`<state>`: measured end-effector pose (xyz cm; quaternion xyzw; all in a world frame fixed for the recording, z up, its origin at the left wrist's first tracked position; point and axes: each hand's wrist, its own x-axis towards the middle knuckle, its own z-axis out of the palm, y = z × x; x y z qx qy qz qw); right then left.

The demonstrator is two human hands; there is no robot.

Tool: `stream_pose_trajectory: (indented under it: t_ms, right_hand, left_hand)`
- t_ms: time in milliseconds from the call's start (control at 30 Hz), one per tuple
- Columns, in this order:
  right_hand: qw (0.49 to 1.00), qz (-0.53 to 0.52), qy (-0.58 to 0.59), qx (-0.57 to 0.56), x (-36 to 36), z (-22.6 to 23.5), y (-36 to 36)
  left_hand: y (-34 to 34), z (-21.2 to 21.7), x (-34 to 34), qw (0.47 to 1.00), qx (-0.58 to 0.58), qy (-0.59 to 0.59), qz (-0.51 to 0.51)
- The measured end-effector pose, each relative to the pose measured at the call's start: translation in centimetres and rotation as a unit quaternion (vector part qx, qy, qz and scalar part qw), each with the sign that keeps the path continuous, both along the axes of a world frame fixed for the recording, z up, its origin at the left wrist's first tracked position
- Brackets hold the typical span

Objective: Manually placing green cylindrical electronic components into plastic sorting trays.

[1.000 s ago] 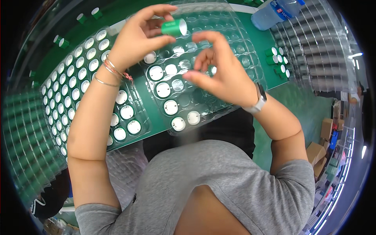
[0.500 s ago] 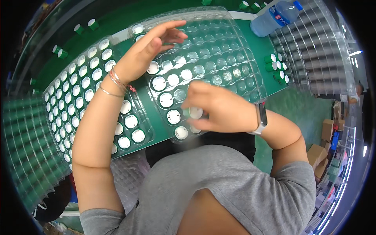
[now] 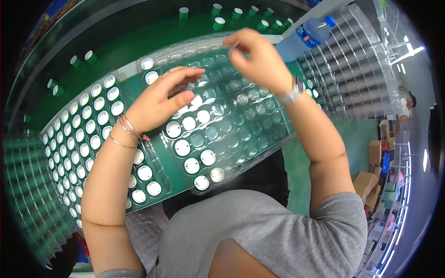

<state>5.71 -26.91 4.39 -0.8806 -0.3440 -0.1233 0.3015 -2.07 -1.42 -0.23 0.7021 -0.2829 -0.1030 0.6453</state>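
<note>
"What was listed largest?"
"A green worktop, which bore a clear tray at its near edge."
"Next in size?"
"Left hand: hung above the tray's left part, fingers loosely outstretched, grip released. Right hand: blurred, was near the tray's far edge, fingers bent; whether it grasped anything could not be told."
"Smallest?"
"White-topped pieces, which sat mainly in the tray's left-hand cups."

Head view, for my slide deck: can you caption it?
Left hand and right hand over a partly filled clear tray of white-topped pieces, a fuller tray at left.
</note>
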Motion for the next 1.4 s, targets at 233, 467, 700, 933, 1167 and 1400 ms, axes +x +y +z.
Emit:
stream_pose_trajectory:
  t_ms: [233, 467, 700, 933, 1167, 1400]
  right_hand:
    - [0.973, -0.140, 0.132, -0.130, 13.7, -2.5, 2.1]
    - [0.943, -0.211, 0.088, -0.243, 19.0, -6.7, 7.2]
    - [0.919, -0.263, 0.104, -0.273, 24.4, -8.3, 8.1]
    - [0.987, -0.109, 0.052, -0.105, 20.1, -7.0, 6.9]
    - [0.899, 0.093, 0.396, 0.164, 4.0, -0.4, 5.5]
    - [0.834, 0.197, 0.458, 0.235, -1.6, -2.4, 5.2]
  left_hand:
    - [0.2, 0.2, -0.1, 0.999, 0.036, -0.006, 0.016]
    - [0.2, 0.7, 0.1, 0.991, 0.094, -0.095, 0.027]
    - [0.1, 0.7, 0.3, 0.990, 0.104, -0.092, 0.023]
    - [-0.1, 1.4, 0.0, 0.997, 0.045, 0.005, 0.063]
    - [0.2, -0.3, 1.1, 0.956, -0.122, 0.055, 0.261]
    - [-0.8, 0.2, 0.7, 0.962, -0.185, 0.095, 0.178]
